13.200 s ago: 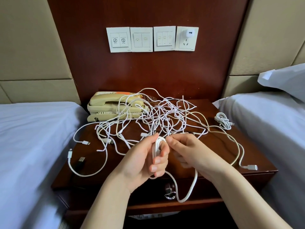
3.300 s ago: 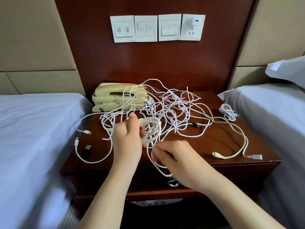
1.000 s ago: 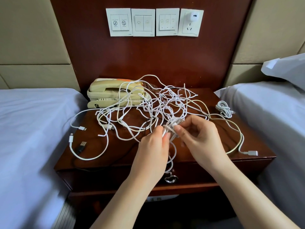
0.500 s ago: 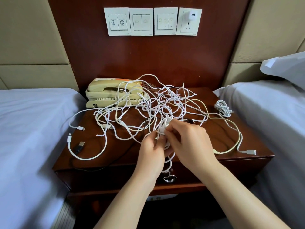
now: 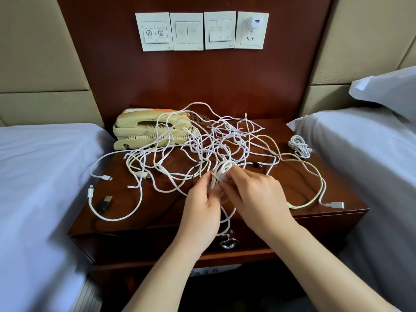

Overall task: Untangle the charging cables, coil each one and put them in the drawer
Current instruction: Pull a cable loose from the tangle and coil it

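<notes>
A big tangle of white charging cables [image 5: 216,143] sprawls over the dark wooden nightstand [image 5: 337,176]. At its front, my left hand [image 5: 202,206] grips a small coil of white cable [image 5: 221,173]. My right hand [image 5: 256,194] pinches the same coil from the right. A loose tail of that cable hangs below my hands, down over the drawer front [image 5: 157,242] with its metal ring pull [image 5: 227,243]; the drawer is closed. One finished white coil [image 5: 299,146] lies at the nightstand's right rear. A cream cable [image 5: 310,199] curves along the right front.
A beige telephone [image 5: 144,131] sits at the left rear, with cables draped over it. A black USB plug [image 5: 105,202] and white connectors lie at the left front. Beds with white sheets flank the nightstand. Wall switches and a plugged-in charger [image 5: 255,23] hang above.
Since 13 seconds ago both hands have kept winding one white cable. In the last second they drew together on the coil, and my right hand now closes over its right side.
</notes>
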The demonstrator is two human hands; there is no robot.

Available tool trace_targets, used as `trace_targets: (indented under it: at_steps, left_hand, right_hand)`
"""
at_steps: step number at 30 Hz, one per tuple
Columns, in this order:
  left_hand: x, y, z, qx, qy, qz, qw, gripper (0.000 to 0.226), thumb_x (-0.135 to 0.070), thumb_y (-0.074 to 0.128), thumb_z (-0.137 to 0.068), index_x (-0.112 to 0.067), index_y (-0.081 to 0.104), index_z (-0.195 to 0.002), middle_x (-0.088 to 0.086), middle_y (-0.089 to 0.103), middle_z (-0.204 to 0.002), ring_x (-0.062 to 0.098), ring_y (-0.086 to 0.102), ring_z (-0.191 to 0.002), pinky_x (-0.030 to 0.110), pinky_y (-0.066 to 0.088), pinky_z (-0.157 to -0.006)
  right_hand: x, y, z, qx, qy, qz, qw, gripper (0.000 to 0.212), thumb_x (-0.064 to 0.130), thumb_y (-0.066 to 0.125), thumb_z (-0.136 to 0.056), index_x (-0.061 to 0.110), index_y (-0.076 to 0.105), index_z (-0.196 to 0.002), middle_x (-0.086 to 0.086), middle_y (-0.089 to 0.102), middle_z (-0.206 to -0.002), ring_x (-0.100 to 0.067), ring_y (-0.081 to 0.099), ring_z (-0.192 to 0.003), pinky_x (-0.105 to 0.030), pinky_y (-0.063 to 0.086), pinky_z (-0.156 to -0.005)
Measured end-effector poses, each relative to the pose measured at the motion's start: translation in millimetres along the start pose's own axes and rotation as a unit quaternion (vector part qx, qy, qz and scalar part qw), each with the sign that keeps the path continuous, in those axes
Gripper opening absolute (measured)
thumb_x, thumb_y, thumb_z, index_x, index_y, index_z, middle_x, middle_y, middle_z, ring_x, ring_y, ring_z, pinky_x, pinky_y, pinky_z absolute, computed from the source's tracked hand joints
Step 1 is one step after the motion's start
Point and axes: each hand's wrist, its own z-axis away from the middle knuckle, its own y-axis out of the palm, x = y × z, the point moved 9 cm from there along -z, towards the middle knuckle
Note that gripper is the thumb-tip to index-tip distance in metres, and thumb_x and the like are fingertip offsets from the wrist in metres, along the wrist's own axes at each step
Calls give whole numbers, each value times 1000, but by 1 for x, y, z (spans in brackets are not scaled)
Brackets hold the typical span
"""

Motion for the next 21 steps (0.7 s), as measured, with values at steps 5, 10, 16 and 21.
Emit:
trace_targets:
  at_steps: [5,10,16,21]
  left_hand:
    - [-1,1,2,2,16,-43,999,23,-18,40,-100,-17,62,-101,-1,69,-98,7,68,-91,41,53,-89]
    - [5,0,0,0,-16,-32,999,28,-15,37,-100,-15,65,-101,-2,70,-95,5,68,-87,37,55,-88]
    - [10,-7,-1,-28,-38,-25,999,30,-11,38,-100,-23,65,-97,-5,70,-93,5,68,-86,36,56,-87]
    - [6,-9,0,-32,-24,-29,999,33,-8,37,-98,-26,65,-98,-3,70,-97,10,67,-92,39,55,-88]
  right_hand:
    - [1,2,0,9,-11,31,999,26,29,42,-89,14,51,-69,6,53,-55,-16,50,-42,-25,28,-35]
    - [1,13,-2,28,-19,95,995,25,15,75,-73,13,51,-67,4,51,-52,-18,48,-38,-20,12,-39]
    - [4,19,-3,42,-20,56,997,30,8,81,-63,11,51,-66,2,50,-52,-19,47,-38,-20,13,-36]
    - [-3,18,-2,45,38,-108,992,18,19,46,-93,10,54,-79,0,54,-68,-19,50,-49,-31,40,-42]
